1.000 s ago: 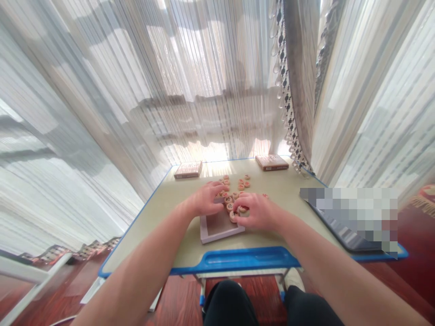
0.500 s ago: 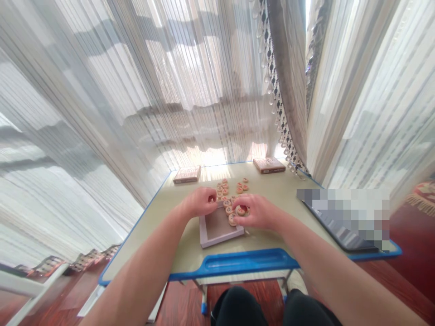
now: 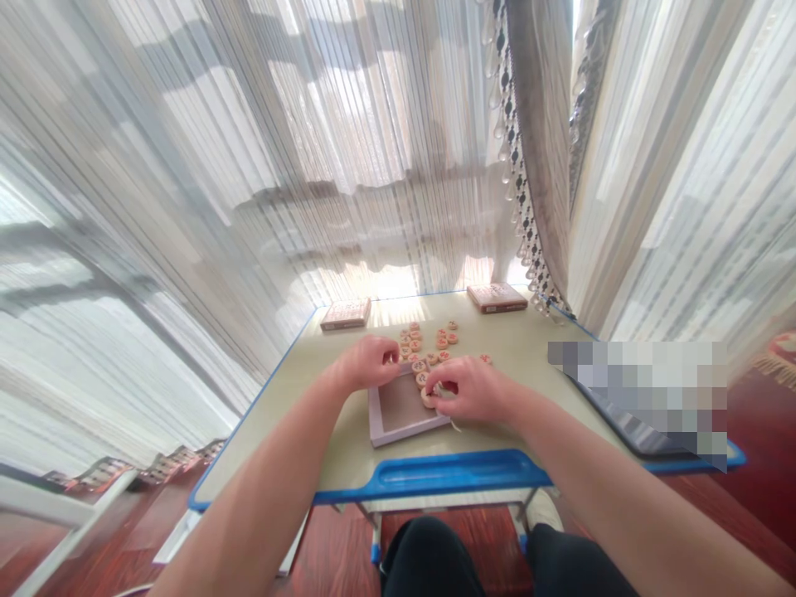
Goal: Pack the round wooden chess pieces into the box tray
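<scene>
A shallow grey box tray (image 3: pixel 401 412) lies near the front of a beige table (image 3: pixel 323 390) with a blue rim. Several round wooden chess pieces (image 3: pixel 429 342) with red or dark characters lie scattered just beyond it, and a few sit at the tray's far right corner. My left hand (image 3: pixel 366 363) is curled closed at the tray's far left corner, fingertips pinched by a piece. My right hand (image 3: pixel 469 388) is closed over pieces at the tray's right edge, fingers pinching one disc.
Two flat brown boxes rest at the table's far edge, one left (image 3: pixel 346 314), one right (image 3: pixel 496 297). A dark flat object, partly blurred out, (image 3: pixel 622 414) lies on the right side. Sheer curtains hang close behind. A blue tray lip (image 3: pixel 448 477) runs along the front edge.
My left hand has drawn back from the loose pieces and curled closed at the tray's corner. My right hand has stayed at the tray's right edge, fingers tightening on a piece.
</scene>
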The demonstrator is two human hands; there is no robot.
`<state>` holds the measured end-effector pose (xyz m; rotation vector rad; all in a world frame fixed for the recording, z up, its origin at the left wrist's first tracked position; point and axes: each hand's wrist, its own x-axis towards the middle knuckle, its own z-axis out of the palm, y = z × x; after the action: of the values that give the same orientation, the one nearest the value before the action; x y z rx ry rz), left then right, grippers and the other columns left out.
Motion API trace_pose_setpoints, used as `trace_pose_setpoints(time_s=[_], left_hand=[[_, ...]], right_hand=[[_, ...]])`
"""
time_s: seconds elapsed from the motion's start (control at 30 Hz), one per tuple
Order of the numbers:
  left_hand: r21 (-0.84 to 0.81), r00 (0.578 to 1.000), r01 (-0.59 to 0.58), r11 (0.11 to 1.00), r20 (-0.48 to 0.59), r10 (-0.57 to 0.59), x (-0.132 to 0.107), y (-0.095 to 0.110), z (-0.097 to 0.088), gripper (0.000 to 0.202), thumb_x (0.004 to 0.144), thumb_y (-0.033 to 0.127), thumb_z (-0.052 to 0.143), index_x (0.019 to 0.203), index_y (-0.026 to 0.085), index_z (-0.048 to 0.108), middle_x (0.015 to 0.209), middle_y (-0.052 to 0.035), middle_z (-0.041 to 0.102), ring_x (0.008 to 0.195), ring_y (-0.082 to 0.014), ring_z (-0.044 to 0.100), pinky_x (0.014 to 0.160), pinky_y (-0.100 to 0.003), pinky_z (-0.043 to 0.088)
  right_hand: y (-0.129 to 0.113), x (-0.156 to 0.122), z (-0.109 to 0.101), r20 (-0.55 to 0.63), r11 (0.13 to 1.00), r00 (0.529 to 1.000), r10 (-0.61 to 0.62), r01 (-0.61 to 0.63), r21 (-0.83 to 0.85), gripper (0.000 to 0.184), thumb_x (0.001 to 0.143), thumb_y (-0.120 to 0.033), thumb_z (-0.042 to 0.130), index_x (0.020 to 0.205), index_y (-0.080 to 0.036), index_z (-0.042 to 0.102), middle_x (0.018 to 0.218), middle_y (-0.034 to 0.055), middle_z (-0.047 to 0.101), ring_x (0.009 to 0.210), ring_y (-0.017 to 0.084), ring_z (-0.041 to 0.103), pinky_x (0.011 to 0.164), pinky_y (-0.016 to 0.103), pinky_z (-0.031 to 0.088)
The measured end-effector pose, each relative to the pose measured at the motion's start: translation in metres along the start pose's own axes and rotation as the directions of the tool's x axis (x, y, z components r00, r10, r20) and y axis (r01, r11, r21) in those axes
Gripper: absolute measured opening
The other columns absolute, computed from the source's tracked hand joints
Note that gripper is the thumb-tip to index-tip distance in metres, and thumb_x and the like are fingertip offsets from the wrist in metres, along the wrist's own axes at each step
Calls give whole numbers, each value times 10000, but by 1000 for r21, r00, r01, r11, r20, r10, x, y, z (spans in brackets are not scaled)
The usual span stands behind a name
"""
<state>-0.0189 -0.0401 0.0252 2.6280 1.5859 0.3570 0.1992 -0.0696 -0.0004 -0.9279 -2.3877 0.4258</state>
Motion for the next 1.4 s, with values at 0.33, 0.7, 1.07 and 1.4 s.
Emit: trace_pose_setpoints(time_s=[0.33, 0.7, 1.07, 1.4], left_hand=[[-1, 997, -65, 998, -33, 65, 2, 1, 4, 182, 620, 137, 440, 660, 156, 617, 637, 1, 568, 595, -109, 457, 556, -222, 336], [-257, 999, 45, 965, 13, -43, 7, -4, 9, 299, 616, 146, 447, 758, 156, 711, 747, -8, 688, 694, -142, 584, 658, -226, 452], [-310, 976, 193, 931, -42, -216, 12, -29, 16, 420, 561, 54, 419, 804, 189, 734, 1032, -21, 680, 953, -171, 611, 873, -270, 472], [-437, 904, 223, 872, -243, -353, 15, -35, 25, 420, 742, 143, 388, 1086, 190, 624, 947, -36, 697, 864, -159, 628, 695, -260, 512]], right_hand=[[1, -3, -4, -24, 1000, 999, 28, -29, -2, 217, 642, -237, 602, 857, -221, 620, 626, -49, 517, 545, 83, 416, 521, 201, 275], [25, 8, 0, -115, 990, 987, 111, -120, -74, 172, 746, -277, 538, 882, -185, 587, 706, -1, 544, 639, 131, 484, 598, 248, 360], [28, 8, 3, -25, 999, 1000, 13, -12, 33, 597, 746, -468, 609, 1273, -196, 534, 1227, 114, 591, 1184, 291, 470, 1021, 473, 323], [15, -5, -3, 175, 993, 981, 84, -97, 65, 1185, 420, -473, 799, 1435, -203, 250, 1389, 140, 415, 1328, 335, 278, 1050, 459, 300]])
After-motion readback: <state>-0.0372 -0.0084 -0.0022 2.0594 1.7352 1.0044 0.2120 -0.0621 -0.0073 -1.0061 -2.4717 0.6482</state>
